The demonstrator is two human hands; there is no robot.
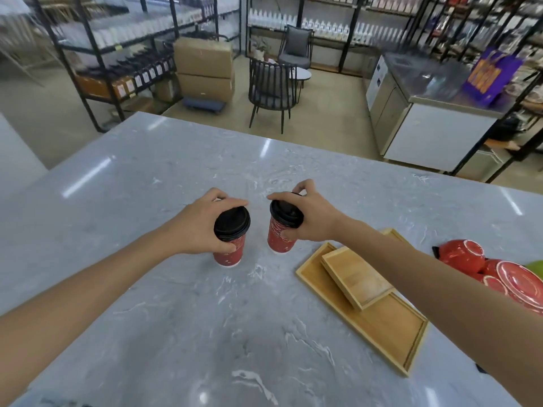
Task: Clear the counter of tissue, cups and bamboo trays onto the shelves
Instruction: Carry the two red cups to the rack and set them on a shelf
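Two red paper cups with black lids stand on the grey marble counter [176, 304]. My left hand [199, 223] wraps around the left cup [229, 254] near its lid. My right hand [311, 218] grips the right cup [277, 239] from its right side, fingers over the lid. To the right lies a large bamboo tray [382, 327] with a smaller bamboo tray [355, 277] resting askew inside it. No tissue is visible.
Red ceramic teaware [464, 255] and red saucers [520, 282] sit at the counter's right edge. Beyond the counter are black metal shelves [97, 48], stacked cardboard boxes [205, 69], dark chairs [271, 86] and a steel cabinet [426, 113] with a purple bag.
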